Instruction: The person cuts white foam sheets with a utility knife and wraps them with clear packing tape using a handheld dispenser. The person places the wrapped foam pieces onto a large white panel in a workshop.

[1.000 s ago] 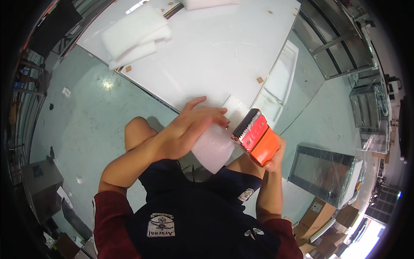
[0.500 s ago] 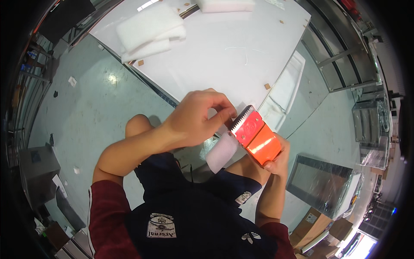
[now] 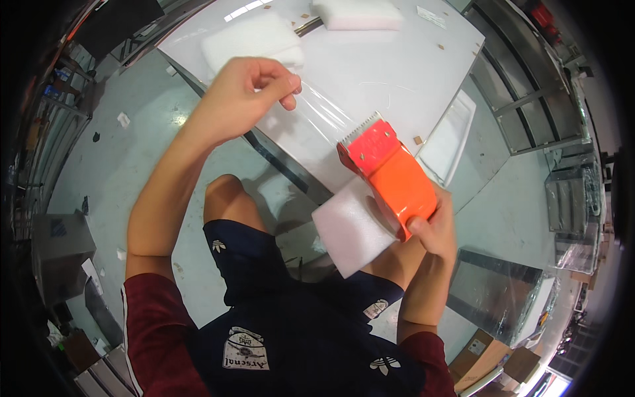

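Note:
My right hand (image 3: pixel 438 228) grips an orange and red tape dispenser (image 3: pixel 402 185) whose toothed metal blade points up and away from me. A strip of clear packing tape (image 3: pixel 325 111) stretches taut from the blade to my left hand (image 3: pixel 250 98). The left thumb and fingers are pinched on the free end of that strip. Just below the dispenser is a white foam block (image 3: pixel 350 228), above my thighs; what supports it is hidden.
Ahead lies a large white panel (image 3: pixel 370 63) with stacked foam sheets (image 3: pixel 248 41) at its left and another foam pad (image 3: pixel 360 13) at the far edge. A plastic-wrapped unit (image 3: pixel 496 288) and a cardboard box (image 3: pixel 477 357) stand on the right.
My left hand has moved up and left from the blade, drawing out a strip of tape. The dispenser has risen slightly, and more of the foam block shows beneath it.

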`<state>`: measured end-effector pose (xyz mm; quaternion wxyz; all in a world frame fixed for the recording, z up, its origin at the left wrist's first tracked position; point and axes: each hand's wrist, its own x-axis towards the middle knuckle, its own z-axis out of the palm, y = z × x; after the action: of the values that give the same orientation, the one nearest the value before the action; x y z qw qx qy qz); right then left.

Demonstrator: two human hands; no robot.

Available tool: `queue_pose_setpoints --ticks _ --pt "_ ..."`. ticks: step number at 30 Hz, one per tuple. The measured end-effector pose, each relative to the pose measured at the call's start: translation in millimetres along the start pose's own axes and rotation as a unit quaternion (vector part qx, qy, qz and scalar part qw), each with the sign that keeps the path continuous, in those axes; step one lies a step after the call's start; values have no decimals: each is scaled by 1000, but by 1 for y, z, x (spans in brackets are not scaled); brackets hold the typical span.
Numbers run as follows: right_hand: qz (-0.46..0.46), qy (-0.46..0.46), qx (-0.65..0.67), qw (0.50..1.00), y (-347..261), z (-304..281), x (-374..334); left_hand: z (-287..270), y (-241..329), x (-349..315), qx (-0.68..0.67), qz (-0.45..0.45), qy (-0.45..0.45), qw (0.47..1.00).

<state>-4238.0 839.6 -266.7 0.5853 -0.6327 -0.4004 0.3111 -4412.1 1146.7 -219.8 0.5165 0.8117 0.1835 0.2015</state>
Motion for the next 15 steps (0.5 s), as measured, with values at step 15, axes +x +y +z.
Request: queue_pose_setpoints --ticks 15 --pt "158 -84 -254 951 -58 44 71 36 -82 -10 373 142 213 892"
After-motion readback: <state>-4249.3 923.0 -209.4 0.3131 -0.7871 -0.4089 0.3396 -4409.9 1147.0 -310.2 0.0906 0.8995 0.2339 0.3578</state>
